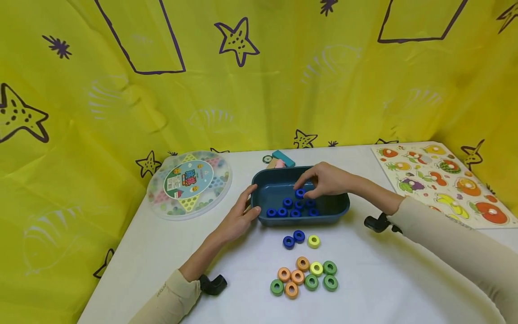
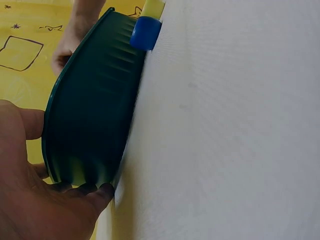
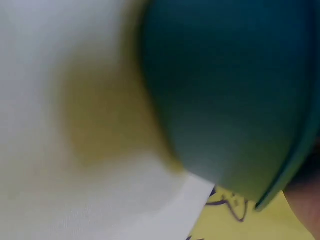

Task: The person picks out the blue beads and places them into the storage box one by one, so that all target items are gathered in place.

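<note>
A dark blue-green plastic tray (image 1: 265, 181) stands on the white table with several blue ring beads (image 1: 282, 213) in it. At its left end my left hand (image 1: 238, 218) grips the wall, with the thumb at the rim and the other fingers around the end, as the left wrist view shows closely. Over the inside of the tray, my right hand (image 1: 329, 180) pinches a blue ring bead (image 1: 300, 193) between thumb and forefinger. The tray's outer wall (image 3: 230, 100) fills much of the right wrist view and hides that hand's fingertips.
Before the tray lie two blue ring beads (image 1: 288, 242) and a yellow one (image 1: 313, 241). Nearer are several orange, green and yellow beads (image 1: 297, 276). A round game box (image 1: 189, 185) lies left, a fruit puzzle board (image 1: 445, 180) right, and small blocks (image 1: 283, 158) behind the tray.
</note>
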`<state>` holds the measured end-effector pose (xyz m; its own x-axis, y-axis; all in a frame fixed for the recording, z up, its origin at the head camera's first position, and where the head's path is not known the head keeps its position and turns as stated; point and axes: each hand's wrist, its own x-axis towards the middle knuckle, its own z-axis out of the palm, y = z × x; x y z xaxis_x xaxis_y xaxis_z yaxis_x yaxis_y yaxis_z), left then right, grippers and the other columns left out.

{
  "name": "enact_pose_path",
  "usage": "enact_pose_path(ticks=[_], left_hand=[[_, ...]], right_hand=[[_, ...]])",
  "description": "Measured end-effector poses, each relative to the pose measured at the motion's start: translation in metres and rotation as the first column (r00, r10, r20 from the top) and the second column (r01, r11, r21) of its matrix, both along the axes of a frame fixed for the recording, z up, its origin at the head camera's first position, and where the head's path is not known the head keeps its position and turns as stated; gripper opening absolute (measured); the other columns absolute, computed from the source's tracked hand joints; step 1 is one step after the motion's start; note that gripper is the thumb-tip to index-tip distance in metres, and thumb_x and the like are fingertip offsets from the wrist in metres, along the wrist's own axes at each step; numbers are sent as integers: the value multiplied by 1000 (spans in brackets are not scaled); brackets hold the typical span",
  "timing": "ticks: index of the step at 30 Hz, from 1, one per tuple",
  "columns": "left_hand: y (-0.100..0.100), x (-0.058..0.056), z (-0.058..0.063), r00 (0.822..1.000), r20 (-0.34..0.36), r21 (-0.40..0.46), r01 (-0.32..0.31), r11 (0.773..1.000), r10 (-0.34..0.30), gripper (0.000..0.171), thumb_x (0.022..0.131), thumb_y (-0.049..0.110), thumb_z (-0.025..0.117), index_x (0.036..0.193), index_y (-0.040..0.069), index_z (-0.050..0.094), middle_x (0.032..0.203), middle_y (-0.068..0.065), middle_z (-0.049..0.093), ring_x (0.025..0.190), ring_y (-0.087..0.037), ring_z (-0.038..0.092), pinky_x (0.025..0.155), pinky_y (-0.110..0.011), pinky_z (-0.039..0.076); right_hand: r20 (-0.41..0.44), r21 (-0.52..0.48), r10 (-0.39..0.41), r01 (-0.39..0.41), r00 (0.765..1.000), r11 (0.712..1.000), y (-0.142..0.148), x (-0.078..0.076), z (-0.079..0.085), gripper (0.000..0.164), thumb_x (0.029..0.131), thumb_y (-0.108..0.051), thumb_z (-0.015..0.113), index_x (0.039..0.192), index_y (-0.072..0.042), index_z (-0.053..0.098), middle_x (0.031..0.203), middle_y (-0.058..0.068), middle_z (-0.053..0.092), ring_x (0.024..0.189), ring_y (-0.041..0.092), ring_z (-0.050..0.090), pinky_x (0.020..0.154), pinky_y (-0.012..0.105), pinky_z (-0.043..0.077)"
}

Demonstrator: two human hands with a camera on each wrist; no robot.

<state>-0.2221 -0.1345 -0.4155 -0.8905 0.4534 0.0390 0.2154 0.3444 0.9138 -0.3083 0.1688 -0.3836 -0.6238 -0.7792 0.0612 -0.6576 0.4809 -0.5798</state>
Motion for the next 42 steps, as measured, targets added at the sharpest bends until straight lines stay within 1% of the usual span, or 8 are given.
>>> enact_pose_path(ticks=[5,18,23,28,31,34,39,42], left_hand=[[-2,-9,-20,1000,-15,4,-22,1000,23,60,98,22,48,149,22,17,153,1,9,136,-30,20,106,-47,23],[-3,-11,-24,999,-31,27,-28,999,29,60,97,23,50,148,24,19,153,5,11,135,-28,22,106,-44,24],[-3,-10,-20,1000,-12,18,-7,1000,7,61,97,22,49,149,22,16,154,0,8,136,-31,20,106,-47,23],[-1,-1,0,1000,5,6,16,1000,-16,61,98,17,46,149,13,14,154,-10,6,136,-36,17,106,-49,22],[1,4,8,1000,0,9,20,1000,-20,60,98,14,46,149,10,14,154,-12,6,135,-37,17,105,-50,21],[2,6,10,1000,-2,13,18,1000,-18,60,98,14,46,149,10,14,154,-13,6,135,-38,17,105,-51,21],[3,5,9,1000,0,4,12,1000,-12,60,98,15,46,149,11,14,154,-12,7,135,-36,18,105,-48,22],[2,5,9,1000,-2,2,9,1000,-8,60,98,15,46,149,10,15,153,-12,7,135,-36,19,105,-48,23]], right_hand=[[26,60,37,-39,999,997,3,-19,-9,28,79,-24,73,107,-20,71,82,-8,64,52,9,47,47,23,38],[127,148,100,-118,987,982,-6,-37,-18,25,79,-19,74,104,-24,72,97,-10,66,60,11,51,54,25,42],[149,171,98,-123,984,977,-8,-40,-20,25,79,-20,73,103,-26,71,97,-11,66,65,15,52,57,26,42],[132,172,92,-115,987,978,-9,-38,-18,25,79,-21,73,104,-25,71,96,-10,66,66,15,52,57,27,41],[87,149,66,-79,994,986,-9,-31,-13,26,80,-26,73,105,-25,71,94,-8,66,63,13,51,55,26,41],[39,92,12,-15,999,996,-11,-15,-6,30,80,-33,72,108,-23,70,89,-6,65,58,11,50,52,26,41],[-58,-66,-83,79,995,995,-15,32,6,37,79,-44,71,110,-25,69,72,-11,59,52,9,47,47,24,39],[-109,-152,-115,97,987,984,-19,61,9,38,78,-45,71,111,-27,68,74,-17,60,50,6,46,45,22,38]])
